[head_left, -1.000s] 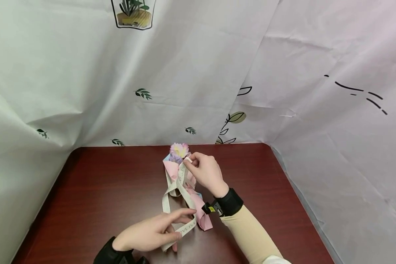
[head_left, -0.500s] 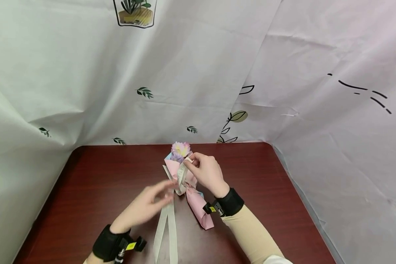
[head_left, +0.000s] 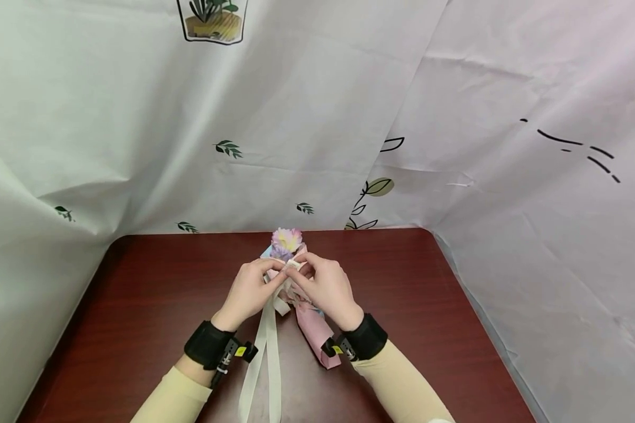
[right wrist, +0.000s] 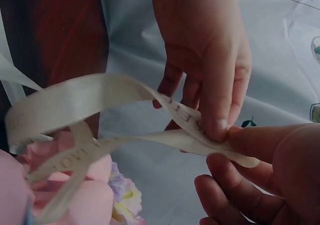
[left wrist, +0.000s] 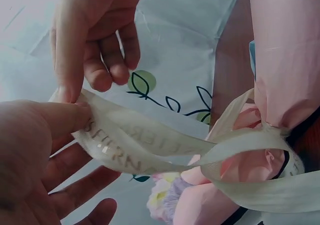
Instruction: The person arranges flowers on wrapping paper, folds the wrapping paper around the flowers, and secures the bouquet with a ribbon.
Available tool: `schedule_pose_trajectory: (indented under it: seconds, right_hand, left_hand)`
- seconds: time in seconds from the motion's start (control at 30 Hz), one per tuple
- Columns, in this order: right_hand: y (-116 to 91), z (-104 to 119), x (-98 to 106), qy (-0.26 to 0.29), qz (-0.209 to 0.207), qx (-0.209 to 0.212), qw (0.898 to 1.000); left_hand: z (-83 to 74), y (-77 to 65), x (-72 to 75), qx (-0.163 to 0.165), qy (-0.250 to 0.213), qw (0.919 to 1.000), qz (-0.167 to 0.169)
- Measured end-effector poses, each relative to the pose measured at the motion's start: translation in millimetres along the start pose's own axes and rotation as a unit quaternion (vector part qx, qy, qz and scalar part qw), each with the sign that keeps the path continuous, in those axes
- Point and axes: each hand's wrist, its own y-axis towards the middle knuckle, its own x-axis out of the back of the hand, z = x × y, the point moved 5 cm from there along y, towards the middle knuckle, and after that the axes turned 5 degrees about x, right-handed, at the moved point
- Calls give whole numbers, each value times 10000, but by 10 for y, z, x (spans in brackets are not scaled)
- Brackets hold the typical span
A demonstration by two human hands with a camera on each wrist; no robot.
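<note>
A small bouquet in pink wrapping paper (head_left: 314, 332) lies on the table, its pink, yellow and purple flowers (head_left: 287, 242) toward the back edge. Cream ribbon (left wrist: 135, 135) with printed letters is looped round the narrow waist of the wrapping. Above the bouquet, my left hand (head_left: 251, 291) pinches the ribbon loop between thumb and fingertips. My right hand (head_left: 325, 288) pinches the same raised part of it, and the fingertips of both hands meet there. In the right wrist view a short ribbon end (right wrist: 247, 161) sticks out past the right thumb.
The dark red-brown table (head_left: 153, 305) has rounded far corners. Behind and beside it hangs a pale printed cloth (head_left: 275, 117). Two long ribbon tails (head_left: 267, 364) run from the bouquet toward the table's near side.
My left hand has let the lower ribbon drop, then moved up and away to meet the right hand at the loop. The right hand has stayed nearly in place, still pinching the ribbon.
</note>
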Motion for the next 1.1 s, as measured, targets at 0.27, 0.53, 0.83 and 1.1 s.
schedule_pose_trajectory:
  seconds: [0.27,0.53,0.83,1.1]
  right_hand:
    - [-474,300,-140,-628,126,133,9979]
    - [-1003,517,-780,-1673,1794,317,9689]
    - [-1152,333,-1074,-1885,1936,31,9628]
    - [-1232,331,-1118,-1317,1596,192,9782]
  left_hand:
    - [121,-31,-9,511,-565,9969,-194]
    - [159,-35,-32,865,-990,9909,-278]
    - [199,-15,-112,1389,-1467,9789,-307]
    - [173,-10,-149,1349,-1617,9774,-169]
